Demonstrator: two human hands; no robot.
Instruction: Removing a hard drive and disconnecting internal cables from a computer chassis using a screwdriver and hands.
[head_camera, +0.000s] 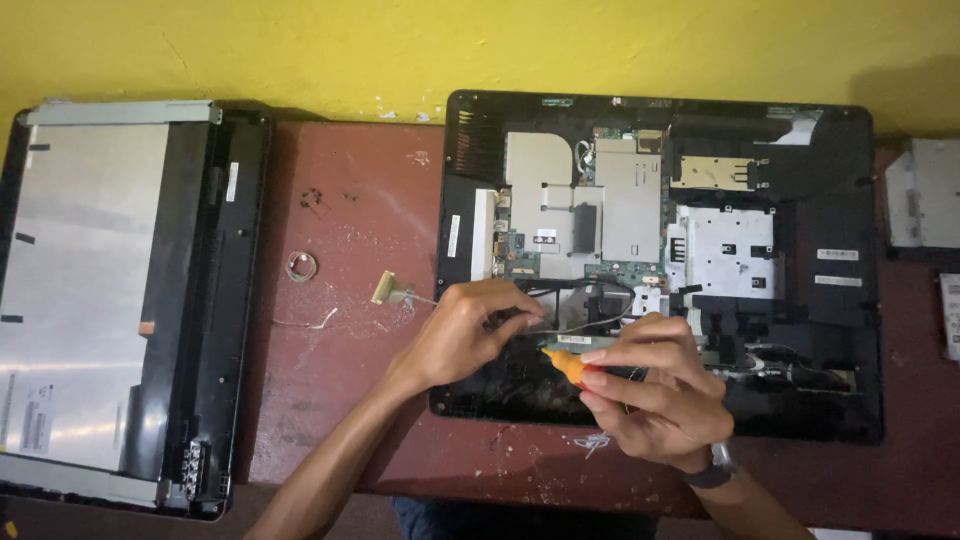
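Scuffed matt red wooden table (350, 400), dull metal shields (630, 200), black plastic chassis (850, 340)

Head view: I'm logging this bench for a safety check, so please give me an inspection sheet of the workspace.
Surface: worn red-brown table, scratched and dusty.
Job's things: opened black computer chassis with circuit boards exposed; orange-handled screwdriver.
Clutter: small ring, loose screws, flat connector strip.
Grippers: left hand pinching a wire; right hand holding the screwdriver.
Cables: black cable looped over the boards.
Surroundings: detached screen panel at left, yellow wall, metal drive at right.
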